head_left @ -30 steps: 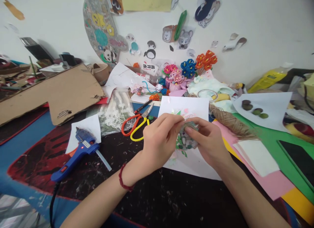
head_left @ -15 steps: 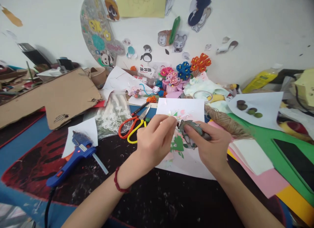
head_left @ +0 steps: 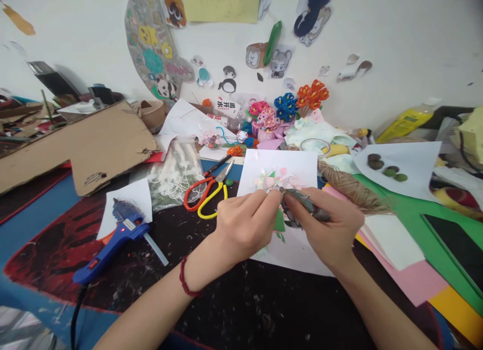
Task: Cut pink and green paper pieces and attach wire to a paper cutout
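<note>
My right hand (head_left: pixel 327 222) grips a small grey-green piece with dark outlines (head_left: pixel 304 201), thumb on top and fingers beneath. Much of the piece is covered by the fingers. My left hand (head_left: pixel 247 220) is closed in a pinch right at the piece's left end; what its fingertips hold is hidden. Both hands are over a white paper sheet (head_left: pixel 298 252) strewn with green and pink paper scraps (head_left: pixel 281 178). Left of the hands lie scissors (head_left: pixel 213 189) with one red and one yellow handle.
A blue glue gun (head_left: pixel 113 249) rests on the dark mat at left, its tip on white paper. Cardboard (head_left: pixel 109 149) lies behind it. Crocheted flowers (head_left: pixel 285 108) and twine (head_left: pixel 350 189) are at the back. Coloured paper (head_left: pixel 418 282) and a phone (head_left: pixel 455 249) are at right.
My left hand has come down and its fingers have closed in against the left end of the grey-green piece. My right hand has tilted the piece flatter. The view has shifted slightly.
</note>
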The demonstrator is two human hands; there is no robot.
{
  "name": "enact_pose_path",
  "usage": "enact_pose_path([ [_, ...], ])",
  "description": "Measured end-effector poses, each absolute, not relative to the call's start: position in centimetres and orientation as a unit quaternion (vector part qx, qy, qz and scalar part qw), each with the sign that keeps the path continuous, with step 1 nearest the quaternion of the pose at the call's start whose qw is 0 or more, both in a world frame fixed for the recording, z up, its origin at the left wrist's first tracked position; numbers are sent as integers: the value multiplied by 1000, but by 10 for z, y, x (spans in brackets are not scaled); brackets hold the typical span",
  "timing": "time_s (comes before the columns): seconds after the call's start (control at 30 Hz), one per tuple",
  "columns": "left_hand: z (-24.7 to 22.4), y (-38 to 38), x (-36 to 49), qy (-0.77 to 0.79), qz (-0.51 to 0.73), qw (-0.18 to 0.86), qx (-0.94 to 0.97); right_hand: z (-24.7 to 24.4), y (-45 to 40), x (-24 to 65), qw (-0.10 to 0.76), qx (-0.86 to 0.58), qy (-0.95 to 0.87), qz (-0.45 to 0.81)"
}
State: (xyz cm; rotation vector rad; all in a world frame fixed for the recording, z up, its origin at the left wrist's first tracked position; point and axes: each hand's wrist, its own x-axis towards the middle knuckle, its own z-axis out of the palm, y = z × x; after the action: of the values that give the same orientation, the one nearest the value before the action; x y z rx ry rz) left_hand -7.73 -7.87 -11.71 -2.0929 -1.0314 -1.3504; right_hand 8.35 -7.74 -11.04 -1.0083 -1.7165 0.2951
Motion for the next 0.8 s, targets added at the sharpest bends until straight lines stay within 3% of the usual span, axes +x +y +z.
enact_pose_path([
  [0.2,-114,-82,-74,-363,-492,202,-765,-108,-77,82,544,-378,-742,101],
  [0.43,-111,-88,-71,-377,-519,52,-766,-115,-75,82,556,-337,-758,55],
  [0.57,-112,-87,-71,-365,-515,74,-772,-117,-74,81,564,-332,-756,26],
  [0.8,-111,-85,-72,-375,-544,48,-749,-112,-76,82,551,-365,-742,113],
])
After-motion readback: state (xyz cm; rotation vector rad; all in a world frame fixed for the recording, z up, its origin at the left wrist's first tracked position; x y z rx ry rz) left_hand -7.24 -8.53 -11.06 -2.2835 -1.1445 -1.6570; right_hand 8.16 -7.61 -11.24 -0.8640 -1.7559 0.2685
